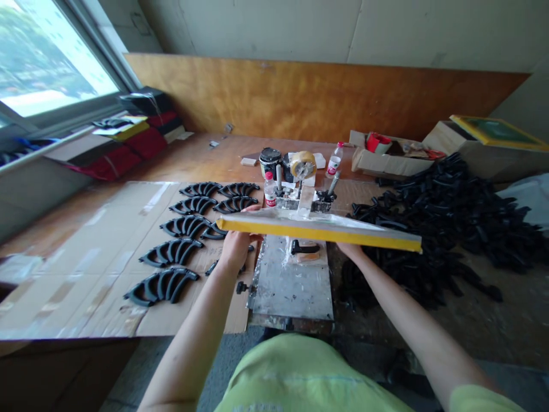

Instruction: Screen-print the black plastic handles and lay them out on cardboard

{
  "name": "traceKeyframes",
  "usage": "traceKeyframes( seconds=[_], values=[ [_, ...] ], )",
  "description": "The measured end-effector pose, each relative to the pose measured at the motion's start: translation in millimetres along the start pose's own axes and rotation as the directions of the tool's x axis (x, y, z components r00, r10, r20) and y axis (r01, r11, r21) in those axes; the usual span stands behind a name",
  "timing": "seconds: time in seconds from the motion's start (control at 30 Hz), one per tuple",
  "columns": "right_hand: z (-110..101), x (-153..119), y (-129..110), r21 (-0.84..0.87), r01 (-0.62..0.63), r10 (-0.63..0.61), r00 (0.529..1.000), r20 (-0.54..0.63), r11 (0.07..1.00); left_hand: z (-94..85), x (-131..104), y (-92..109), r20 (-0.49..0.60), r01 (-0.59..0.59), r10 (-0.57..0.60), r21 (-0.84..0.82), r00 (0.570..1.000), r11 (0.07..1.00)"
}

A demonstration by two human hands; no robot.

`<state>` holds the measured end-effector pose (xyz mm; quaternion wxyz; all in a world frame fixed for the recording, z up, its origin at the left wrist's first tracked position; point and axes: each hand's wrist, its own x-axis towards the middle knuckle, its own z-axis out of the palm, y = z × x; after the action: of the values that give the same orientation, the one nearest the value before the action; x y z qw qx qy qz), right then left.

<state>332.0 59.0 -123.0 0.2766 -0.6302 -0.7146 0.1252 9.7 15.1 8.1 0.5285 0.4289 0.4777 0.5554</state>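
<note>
A screen-printing frame [319, 232] with yellow tape along its near edge is tilted up over a metal base plate [291, 286]. My left hand [235, 245] grips the frame's left part, with fingertips showing above and below it. Beneath the frame's right part is my right hand [348, 249]; its fingers are hidden behind the frame. Under the frame, a black curved handle [305, 247] lies on a small holder in the middle of the plate. A clamp bar [287, 203] holds the frame's far side.
Black handles [171, 252] lie in fanned rows on cardboard [98, 269] at left. At right is a large heap of loose black handles [450, 223]. Behind the press stand a black tub [270, 162], a tape roll [303, 165], a red-capped bottle [334, 160] and an open carton [386, 163].
</note>
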Motion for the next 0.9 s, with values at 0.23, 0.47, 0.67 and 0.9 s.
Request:
traceKeyframes(
  seconds=[0.23, 0.47, 0.67, 0.9],
  values=[
    [52.0, -37.8, -39.0, -0.052, 0.132, -0.118, 0.969, 0.218, 0.99, 5.4, -9.0, -31.5, -0.11, 0.081, -0.086, -0.048, 0.99, 0.996],
    [39.9, -43.3, -43.7, -0.082, 0.219, -0.198, 0.958, 0.209, 0.972, -4.8, -72.8, -114.4, 0.153, 0.482, -0.526, 0.253, 0.836, 0.839],
    [48.8, -65.2, -106.9, 0.052, 0.347, -0.35, 0.933, 0.082, 0.936, 12.9, -91.0, -116.0, 0.09, 0.538, -0.54, 0.041, 0.837, 0.842],
    [114.8, -78.1, -199.9, 0.247, 0.531, -0.58, 0.786, 0.214, 0.811, -74.4, -96.3, -134.4, -0.336, 0.4, -0.396, -0.062, 0.854, 0.915]
  ],
)
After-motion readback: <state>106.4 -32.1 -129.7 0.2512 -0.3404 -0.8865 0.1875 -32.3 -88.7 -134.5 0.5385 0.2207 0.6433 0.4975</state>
